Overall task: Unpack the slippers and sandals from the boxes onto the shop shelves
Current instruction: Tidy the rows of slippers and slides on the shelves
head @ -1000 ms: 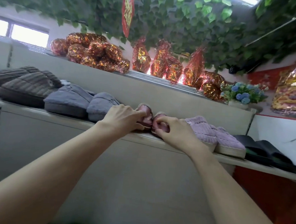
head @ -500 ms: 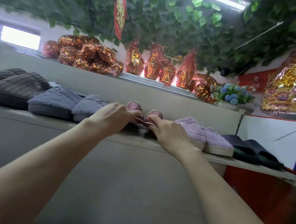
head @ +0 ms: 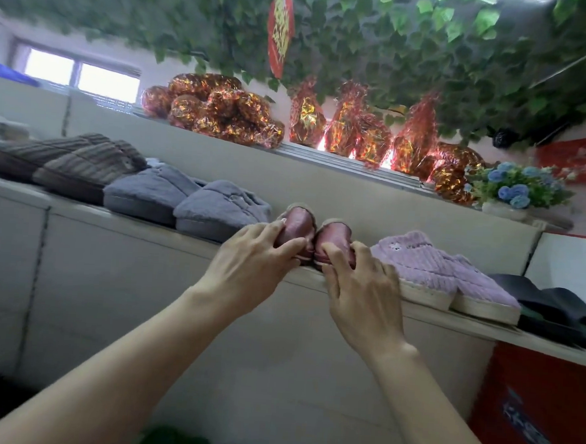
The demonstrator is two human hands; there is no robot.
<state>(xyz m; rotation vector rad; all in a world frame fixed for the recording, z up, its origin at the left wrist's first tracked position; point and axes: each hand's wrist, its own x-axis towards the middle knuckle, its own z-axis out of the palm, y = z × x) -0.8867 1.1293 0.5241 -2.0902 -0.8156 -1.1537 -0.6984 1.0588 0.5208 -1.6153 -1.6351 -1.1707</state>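
The dark pink slippers (head: 300, 227) sat touching on the shelf (head: 79, 208), between grey slippers (head: 183, 201) left and lilac slippers (head: 419, 260) right. The left hand (head: 251, 265) curled its fingers round one slipper's near end, the right hand (head: 361, 294) round the other's

Green ivy (head: 381, 38) covers the ceiling, and a red banner (head: 280, 25) hangs from it at the middle. Below it, at the far side, shiny red-gold foil packs (head: 219, 114) stand in a row, with a pot of blue flowers (head: 513, 192) just right of them. A bright window (head: 81, 76) shows at the far left.
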